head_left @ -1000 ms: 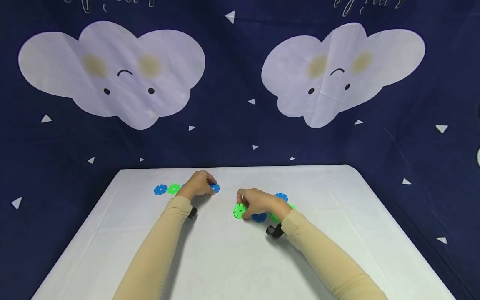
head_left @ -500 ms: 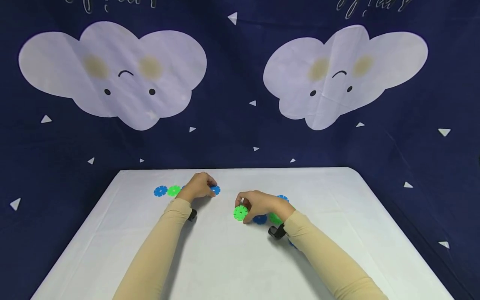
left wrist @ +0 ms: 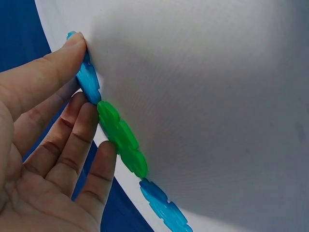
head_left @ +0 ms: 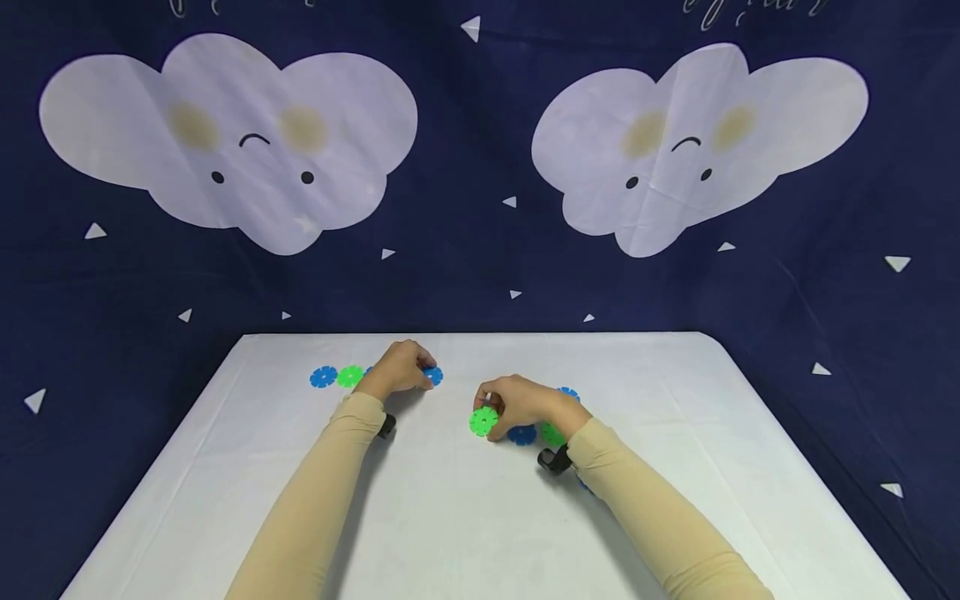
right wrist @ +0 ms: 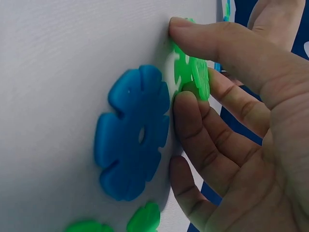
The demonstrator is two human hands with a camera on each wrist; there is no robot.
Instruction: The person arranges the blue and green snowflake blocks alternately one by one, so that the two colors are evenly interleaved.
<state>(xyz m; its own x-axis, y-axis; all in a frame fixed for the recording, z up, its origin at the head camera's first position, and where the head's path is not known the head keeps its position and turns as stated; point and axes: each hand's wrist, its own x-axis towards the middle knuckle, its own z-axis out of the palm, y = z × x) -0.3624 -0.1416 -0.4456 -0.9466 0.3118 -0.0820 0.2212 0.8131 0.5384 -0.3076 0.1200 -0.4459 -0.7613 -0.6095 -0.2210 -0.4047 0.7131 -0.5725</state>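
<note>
On the table's far side, my left hand (head_left: 401,368) pinches a blue notched plastic disc (head_left: 434,376) at the right end of a row. The left wrist view shows the thumb on that disc's edge, with a green disc (left wrist: 120,137) and another blue disc (left wrist: 165,207) following in line. Closer to the middle, my right hand (head_left: 519,400) holds a green notched disc (head_left: 483,421) between thumb and fingers. Just beside it in the right wrist view is a large-looking blue disc (right wrist: 133,133), lying flat on the white cloth. Part of the left row is hidden by the left hand.
Under and around the right wrist are more discs: a green one (head_left: 553,434), a blue one (head_left: 568,393) and a blue edge (head_left: 585,483). A blue disc (head_left: 323,377) marks the row's left end. Behind the white table (head_left: 450,517) hangs a dark blue cloth (head_left: 465,275) with clouds.
My right wrist has shifted slightly, covering a green disc at the right and uncovering a blue edge below it. Right fingers have changed position a little around the green disc. The left hand stays put.
</note>
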